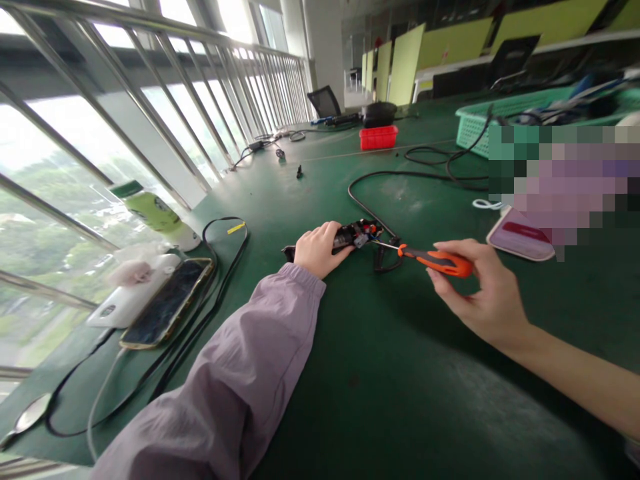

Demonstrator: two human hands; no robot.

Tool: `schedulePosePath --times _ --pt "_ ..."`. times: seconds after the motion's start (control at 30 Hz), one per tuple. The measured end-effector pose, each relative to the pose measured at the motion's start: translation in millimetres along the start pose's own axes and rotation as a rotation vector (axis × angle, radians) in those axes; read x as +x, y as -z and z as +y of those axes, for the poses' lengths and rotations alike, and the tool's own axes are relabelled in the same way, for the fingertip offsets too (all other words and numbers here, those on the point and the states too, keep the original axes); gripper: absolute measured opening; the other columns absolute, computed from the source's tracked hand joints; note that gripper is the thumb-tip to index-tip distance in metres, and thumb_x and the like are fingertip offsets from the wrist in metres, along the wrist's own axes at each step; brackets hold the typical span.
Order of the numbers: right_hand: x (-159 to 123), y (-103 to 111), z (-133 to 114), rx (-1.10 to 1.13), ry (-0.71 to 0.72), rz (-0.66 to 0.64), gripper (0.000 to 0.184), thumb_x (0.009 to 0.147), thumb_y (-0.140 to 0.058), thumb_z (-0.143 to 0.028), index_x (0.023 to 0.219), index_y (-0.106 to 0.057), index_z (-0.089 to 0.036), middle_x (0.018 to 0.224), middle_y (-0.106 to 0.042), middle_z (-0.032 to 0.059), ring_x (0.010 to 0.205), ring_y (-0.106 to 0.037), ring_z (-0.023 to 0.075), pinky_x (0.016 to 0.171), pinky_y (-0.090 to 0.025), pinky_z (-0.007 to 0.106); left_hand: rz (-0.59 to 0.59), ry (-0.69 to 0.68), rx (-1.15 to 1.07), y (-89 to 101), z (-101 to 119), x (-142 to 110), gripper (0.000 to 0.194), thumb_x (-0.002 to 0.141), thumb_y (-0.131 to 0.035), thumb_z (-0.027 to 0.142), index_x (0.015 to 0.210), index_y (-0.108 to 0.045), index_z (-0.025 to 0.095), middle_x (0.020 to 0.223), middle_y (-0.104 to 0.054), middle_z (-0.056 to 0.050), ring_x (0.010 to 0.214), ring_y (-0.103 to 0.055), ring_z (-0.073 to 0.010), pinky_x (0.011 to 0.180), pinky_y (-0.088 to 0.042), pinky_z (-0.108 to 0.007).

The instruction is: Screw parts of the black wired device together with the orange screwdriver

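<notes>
My left hand (317, 250), in a lilac sleeve, is closed over a small black device (356, 235) with exposed coloured wires, pressing it to the green table (380, 373). My right hand (475, 287) pinches an orange-and-black screwdriver (436, 260). Its metal tip points left and touches the wired end of the device. A black cable (370, 210) runs from the device toward the back of the table.
A phone (167, 303), a white box (130, 297) and a green-labelled bottle (153, 210) lie at the left by the window railing. A red box (379, 137) and a green basket (500, 117) stand further back. A pink-edged case (520, 237) lies to the right.
</notes>
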State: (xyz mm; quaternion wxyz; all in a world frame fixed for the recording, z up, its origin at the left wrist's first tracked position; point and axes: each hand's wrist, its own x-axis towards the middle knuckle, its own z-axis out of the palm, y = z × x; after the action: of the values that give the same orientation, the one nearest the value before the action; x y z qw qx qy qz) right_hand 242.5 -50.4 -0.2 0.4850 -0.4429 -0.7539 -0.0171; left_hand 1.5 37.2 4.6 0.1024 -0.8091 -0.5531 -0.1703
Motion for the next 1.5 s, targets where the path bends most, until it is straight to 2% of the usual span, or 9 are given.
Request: schedulePosePath --times 0.13,0.33,0.53,0.6,0.73,0.97,1.17,1.37,1.5 --pt "-1.3 0.7 -0.2 -0.010 -0.079 -0.137 0.015 0.082 -0.056 -0.030 0.096 -0.055 -0.023 0.076 -0.067 0.0007 0.062 -0.064 0.0149 0.057 -0.049 0.027 0.002 -0.003 -0.001 0.4 0.1 -0.2 0.038 0.081 -0.053 0.050 0.106 -0.052 0.021 0.099 -0.065 -0.004 0.089 -0.062 -0.0222 0.074 -0.043 -0.030" --pt "0.7 1.1 -1.1 0.002 -0.004 0.026 0.030 0.079 -0.059 -0.022 0.108 -0.051 -0.023 0.096 -0.065 0.0057 0.084 -0.064 0.0188 0.073 -0.051 0.031 0.008 -0.009 -0.005 0.3 -0.2 -0.3 0.038 0.081 -0.053 0.049 0.106 -0.052 0.021 0.098 -0.065 -0.004 0.089 -0.062 -0.0221 0.073 -0.043 -0.030" --pt "-0.4 1.7 -1.3 -0.003 -0.088 -0.176 0.012 0.083 -0.054 -0.029 0.094 -0.056 -0.023 0.073 -0.066 0.0002 0.059 -0.062 0.0141 0.056 -0.048 0.028 0.019 -0.021 -0.013 -1.0 -0.8 -0.5 0.038 0.081 -0.053 0.049 0.106 -0.052 0.021 0.098 -0.065 -0.004 0.089 -0.062 -0.0215 0.073 -0.043 -0.030" --pt "-0.2 1.8 -1.8 0.005 -0.102 -0.138 0.017 0.083 -0.055 -0.028 0.099 -0.055 -0.022 0.075 -0.065 0.0007 0.060 -0.062 0.0140 0.057 -0.048 0.027 0.020 -0.023 -0.014 -1.4 -1.1 -0.6 0.038 0.081 -0.053 0.049 0.106 -0.052 0.021 0.098 -0.064 -0.004 0.090 -0.062 -0.0213 0.073 -0.043 -0.030" --pt "0.5 2.0 -1.3 -0.007 -0.025 0.003 0.029 0.079 -0.058 -0.022 0.107 -0.051 -0.021 0.095 -0.065 0.0060 0.082 -0.064 0.0173 0.072 -0.050 0.029 0.028 -0.029 -0.015 -2.0 -1.3 -0.5 0.038 0.081 -0.054 0.049 0.106 -0.052 0.020 0.097 -0.064 -0.005 0.088 -0.062 -0.0216 0.073 -0.043 -0.030" --pt "-1.5 1.2 0.5 -0.008 -0.096 -0.191 0.015 0.084 -0.052 -0.029 0.096 -0.056 -0.021 0.071 -0.065 -0.0006 0.056 -0.061 0.0127 0.055 -0.047 0.025 0.050 -0.034 -0.017 -2.4 -1.2 -0.4 0.037 0.080 -0.056 0.048 0.104 -0.053 0.020 0.096 -0.065 -0.004 0.090 -0.062 -0.0212 0.073 -0.043 -0.029" --pt "1.2 2.0 -1.4 -0.012 -0.010 -0.018 0.027 0.079 -0.057 -0.022 0.106 -0.052 -0.019 0.092 -0.065 0.0059 0.078 -0.064 0.0156 0.070 -0.049 0.026 0.050 -0.030 -0.013 -2.6 -1.2 -0.3 0.037 0.080 -0.055 0.048 0.104 -0.053 0.020 0.096 -0.065 -0.004 0.088 -0.062 -0.0211 0.072 -0.043 -0.029" --pt "-1.5 1.8 0.4 -0.019 -0.074 -0.197 0.013 0.084 -0.051 -0.028 0.094 -0.056 -0.021 0.073 -0.065 0.0007 0.058 -0.060 0.0131 0.056 -0.047 0.026 0.038 -0.029 -0.013 -2.7 -1.1 0.0 0.037 0.080 -0.056 0.048 0.105 -0.052 0.020 0.097 -0.065 -0.004 0.090 -0.062 -0.0212 0.073 -0.043 -0.029" --pt "-0.7 1.4 -0.4 -0.001 -0.063 -0.103 0.020 0.082 -0.055 -0.027 0.101 -0.054 -0.021 0.084 -0.066 0.0035 0.070 -0.064 0.0156 0.063 -0.049 0.027 0.050 -0.034 0.001 -3.4 -1.8 0.2 0.038 0.080 -0.055 0.049 0.105 -0.053 0.020 0.097 -0.066 -0.003 0.087 -0.063 -0.0215 0.071 -0.043 -0.030"
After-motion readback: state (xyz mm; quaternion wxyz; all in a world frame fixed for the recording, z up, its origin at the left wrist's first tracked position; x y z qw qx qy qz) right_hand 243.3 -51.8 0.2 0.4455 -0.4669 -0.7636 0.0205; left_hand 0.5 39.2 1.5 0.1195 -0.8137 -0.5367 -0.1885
